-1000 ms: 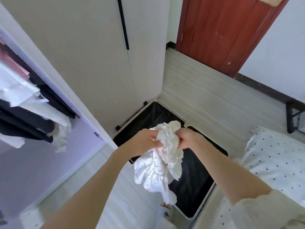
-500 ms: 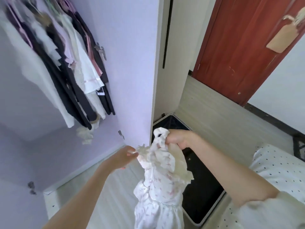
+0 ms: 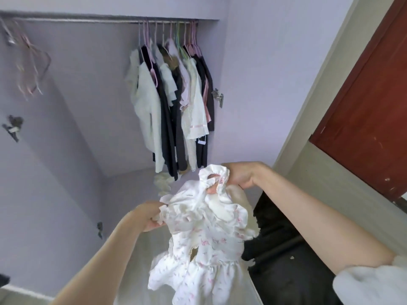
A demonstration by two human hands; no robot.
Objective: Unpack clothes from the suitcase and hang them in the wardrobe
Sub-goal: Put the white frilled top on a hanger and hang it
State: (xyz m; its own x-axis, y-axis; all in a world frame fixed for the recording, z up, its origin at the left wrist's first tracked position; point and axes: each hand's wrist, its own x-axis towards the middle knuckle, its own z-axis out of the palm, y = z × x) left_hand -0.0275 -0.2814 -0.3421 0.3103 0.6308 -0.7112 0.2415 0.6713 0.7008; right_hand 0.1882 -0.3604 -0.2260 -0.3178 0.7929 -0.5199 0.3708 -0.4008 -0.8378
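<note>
Risk comes mostly from the way the white floral dress is held. The right hand grips the ruffled top edge in curled fingers, and the left hand pinches the other shoulder ruffle. The dress hangs between them, crumpled, in front of the open wardrobe and above the floor. It has no hanger yet. I think one hand must let go to fetch an empty pink hanger from the far left of the rail; then the thin fabric can slip from a single pinch and fall on the floor. The narrow straps may also twist, so the dress could sit crooked on the hanger or slide off it.

The wardrobe holds a tight group of hung clothes, white and dark, at the right end of the rail, and a small pale piece lies on its bottom. The black suitcase lies open at the lower right; I see only its dark lining, and the rest is hidden.
</note>
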